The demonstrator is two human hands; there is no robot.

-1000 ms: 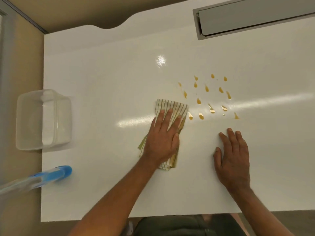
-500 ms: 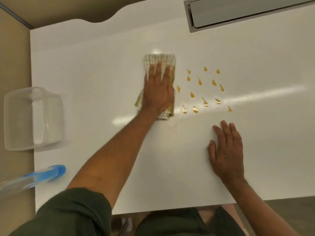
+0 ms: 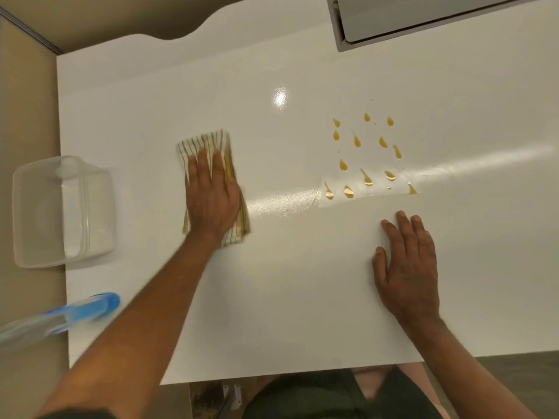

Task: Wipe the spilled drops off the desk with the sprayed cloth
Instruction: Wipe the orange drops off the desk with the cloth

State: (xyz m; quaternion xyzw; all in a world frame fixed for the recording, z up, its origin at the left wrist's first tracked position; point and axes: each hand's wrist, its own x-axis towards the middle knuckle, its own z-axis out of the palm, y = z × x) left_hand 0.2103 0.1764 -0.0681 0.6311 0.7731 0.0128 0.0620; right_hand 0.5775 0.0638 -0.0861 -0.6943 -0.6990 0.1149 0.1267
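A folded cloth (image 3: 202,144) with green and white stripes lies flat on the white desk (image 3: 302,282), left of centre. My left hand (image 3: 211,196) presses down on it with fingers spread. Several amber drops (image 3: 364,154) sit in a cluster on the desk to the right of the cloth, well apart from it. A damp smear (image 3: 284,204) shines between the cloth and the lowest drops. My right hand (image 3: 406,264) rests flat and open on the desk just below the drops, holding nothing.
A clear plastic container (image 3: 62,211) stands at the desk's left edge. A blue-tipped spray bottle (image 3: 65,316) lies at the lower left, partly off the desk. A grey recessed tray (image 3: 423,16) sits at the far right back corner.
My left hand has slid the cloth leftward and toward me, away from the drops, leaving a wet streak. The drops nearest the cloth on the left are gone. My right hand stays put.
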